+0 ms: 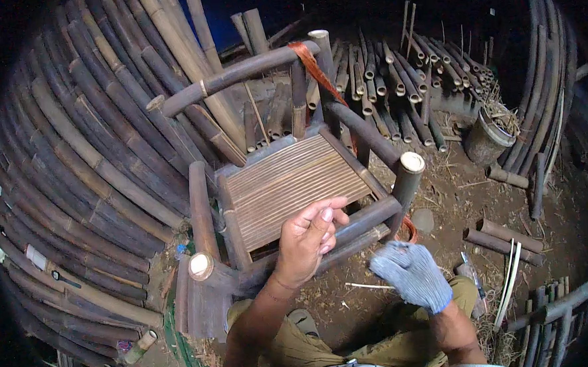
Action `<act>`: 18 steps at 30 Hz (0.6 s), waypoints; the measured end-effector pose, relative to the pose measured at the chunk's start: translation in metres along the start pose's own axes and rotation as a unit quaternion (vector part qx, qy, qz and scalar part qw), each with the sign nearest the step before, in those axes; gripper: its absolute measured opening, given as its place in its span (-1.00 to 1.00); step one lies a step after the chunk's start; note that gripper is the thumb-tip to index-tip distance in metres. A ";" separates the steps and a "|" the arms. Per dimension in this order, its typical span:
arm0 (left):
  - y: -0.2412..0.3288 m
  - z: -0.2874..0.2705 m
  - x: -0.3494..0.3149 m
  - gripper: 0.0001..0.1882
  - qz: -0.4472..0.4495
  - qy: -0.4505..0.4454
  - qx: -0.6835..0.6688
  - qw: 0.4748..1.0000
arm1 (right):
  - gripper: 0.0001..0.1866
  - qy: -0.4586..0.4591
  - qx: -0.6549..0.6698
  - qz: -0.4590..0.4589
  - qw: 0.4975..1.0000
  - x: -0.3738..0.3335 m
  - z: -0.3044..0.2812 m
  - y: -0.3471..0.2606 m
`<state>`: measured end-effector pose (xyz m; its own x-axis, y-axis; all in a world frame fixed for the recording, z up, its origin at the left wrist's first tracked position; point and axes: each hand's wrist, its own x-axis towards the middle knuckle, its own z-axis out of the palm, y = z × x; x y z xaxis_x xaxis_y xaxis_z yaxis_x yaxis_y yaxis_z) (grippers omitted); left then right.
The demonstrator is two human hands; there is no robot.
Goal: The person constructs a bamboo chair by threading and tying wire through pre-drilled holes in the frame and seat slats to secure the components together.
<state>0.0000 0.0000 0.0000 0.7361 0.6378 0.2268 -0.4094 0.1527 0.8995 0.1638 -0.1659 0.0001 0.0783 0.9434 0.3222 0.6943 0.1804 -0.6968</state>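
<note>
My bare left hand is raised over the front of a dark bamboo armchair, its fingers curled in against the thumb. Whether anything thin is between them I cannot make out. The chair has a slatted seat, round posts with pale cut tops, and a curved top rail. In a grey knitted glove, my right hand is closed, just right of the chair's front and above my knee. Its grip is hidden. A thin pale strip reaches to the glove's edge; I cannot tell if it is held.
Long dark bamboo poles lean along the left. Cut bamboo lengths are stacked at the back. A bucket of shavings stands at the right, with short bamboo pieces on the dirt floor. An orange strap hangs from the chair.
</note>
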 end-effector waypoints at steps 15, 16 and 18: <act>-0.047 0.000 -0.010 -0.59 -0.115 0.057 0.016 0.992 | -0.74 -0.082 0.040 0.051 0.994 0.018 0.041 0.034; -0.048 -0.003 -0.011 -0.60 -0.119 0.054 0.021 0.991 | -0.73 -0.085 0.029 0.052 0.995 0.018 0.044 0.037; -0.049 -0.005 -0.010 -0.60 -0.130 0.047 0.024 0.990 | -0.72 -0.101 -0.004 0.052 0.994 0.019 0.044 0.041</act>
<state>0.0099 -0.0103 -0.0478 0.7590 0.6494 -0.0478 -0.1857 0.2862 0.9400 0.1627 -0.1281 -0.0507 0.0047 0.9936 0.1132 0.6957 0.0780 -0.7141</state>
